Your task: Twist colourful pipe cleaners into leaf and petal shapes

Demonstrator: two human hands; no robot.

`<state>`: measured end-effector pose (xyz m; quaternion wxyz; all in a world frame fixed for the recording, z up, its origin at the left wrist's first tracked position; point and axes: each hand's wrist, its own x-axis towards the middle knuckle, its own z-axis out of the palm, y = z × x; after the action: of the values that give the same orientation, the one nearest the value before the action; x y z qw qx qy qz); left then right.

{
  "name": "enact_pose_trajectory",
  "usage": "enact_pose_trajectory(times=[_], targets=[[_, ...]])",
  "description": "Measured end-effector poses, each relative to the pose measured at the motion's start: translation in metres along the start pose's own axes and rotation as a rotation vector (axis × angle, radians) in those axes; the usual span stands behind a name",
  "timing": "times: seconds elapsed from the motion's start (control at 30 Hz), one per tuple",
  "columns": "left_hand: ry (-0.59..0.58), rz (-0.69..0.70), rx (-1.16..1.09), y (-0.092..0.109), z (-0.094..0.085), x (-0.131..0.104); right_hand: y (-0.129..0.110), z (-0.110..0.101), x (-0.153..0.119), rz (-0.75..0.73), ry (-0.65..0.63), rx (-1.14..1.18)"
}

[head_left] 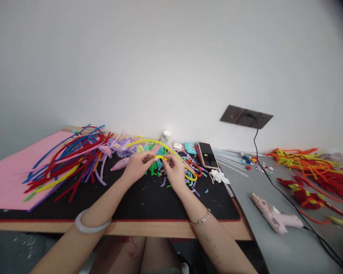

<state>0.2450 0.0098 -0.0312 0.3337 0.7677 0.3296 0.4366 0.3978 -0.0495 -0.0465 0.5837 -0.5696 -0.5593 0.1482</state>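
Slipping could be caused by uneven pulling, since the slim, fuzzy yellow chenille strip (159, 156) is fingertip-pinched by the bare left hand (137, 166) and right hand (175, 172).

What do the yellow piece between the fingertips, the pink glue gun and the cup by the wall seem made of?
Yellow piece: probably chenille, judging by its matte, bumpy look. Glue gun: likely plastic, from its smooth, moulded body. Cup: perhaps paper, pale and printed; too small to be sure.
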Motion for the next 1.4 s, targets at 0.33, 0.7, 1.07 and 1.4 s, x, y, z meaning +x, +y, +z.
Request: enact_pose_trajectory(times=[0.33,0.7,1.07,1.4], targets=[[0.035,-0.001,0.018,0.0019,0.0006,-0.0006,-0.0055,-0.0006,-0.0008,0.005,0.028,-0.006],[0.053,0.015,0.035,0.005,0.0018,-0.0025,-0.0045,0.0001,-0.0013,0.022,0.055,0.018],[0.058,0.016,0.029,0.0026,0.0022,-0.0022,-0.0053,-0.0002,-0.001,0.005,0.069,0.01],[0.094,0.002,0.042,0.0057,0.0028,-0.0032,-0.0045,0.0013,-0.0015,0.013,0.083,0.024]])
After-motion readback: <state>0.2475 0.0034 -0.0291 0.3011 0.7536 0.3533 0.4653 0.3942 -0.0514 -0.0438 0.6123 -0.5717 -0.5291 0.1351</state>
